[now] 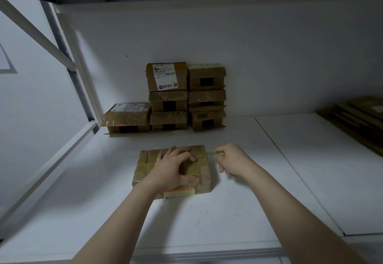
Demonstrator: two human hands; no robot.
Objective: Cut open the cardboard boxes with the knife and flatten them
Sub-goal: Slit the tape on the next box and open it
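On a smooth white tabletop (207, 212) under low white shelving, dim light falls on brown cardboard. At far left, white metal frame bars (33, 33) slant across a pale wall.

Against the back wall stand seven closed brown cardboard boxes, all rectangular and taped. Furthest left is a single low box (127, 118) wrapped in glossy clear tape, with a white shipping label on top. Just beside it rises a middle column of three boxes (168, 106). Its top box carries a large white printed label, and the one below shows torn corrugated ridges. Touching it is a right column of three boxes (207, 98) with dark patches on their fronts and creased flaps.

Nearer the viewer, at the centre of the tabletop, lies one flat rectangular cardboard box (143, 166). Its top is covered in shiny yellowish tape, and an orange and white label sits on its near edge. The left hand (176, 167) presses down on its top, fingers spread and arched. A thin seam runs across the top to the box's right edge, where a small knife (215, 155) with a bright green handle meets it. The right hand (231, 162) pinches that knife, fingers curled around the handle. The blade is too small to see clearly.

At far right, well apart, a pile of flattened brown cardboard sheets (356, 118) lies on the tabletop. The sheets cannot be counted.
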